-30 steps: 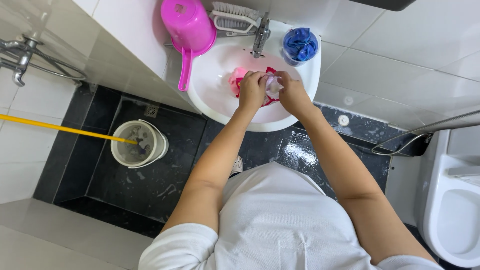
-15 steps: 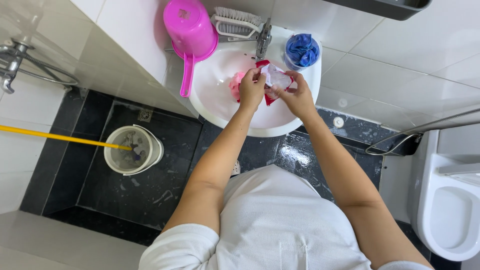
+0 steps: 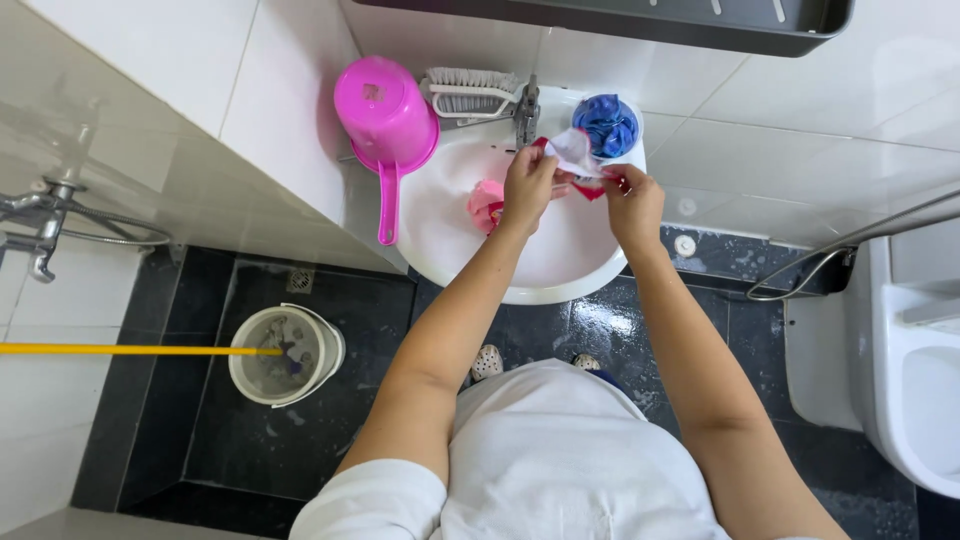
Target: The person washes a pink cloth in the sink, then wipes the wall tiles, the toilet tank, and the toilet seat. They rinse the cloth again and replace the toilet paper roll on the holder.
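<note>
White-and-red cloth pinched by left hand and right hand, above white sink rear edge, beside tap.

arms: both stretched forward; left hand: fingers pinched; right hand: apparently pinched too, fingertips partly hidden

I am seeing a white sink carrying a pink scoop, a scrub brush, a blue cloth and a pink cloth; a white bucket is standing on the dark floor.
</note>
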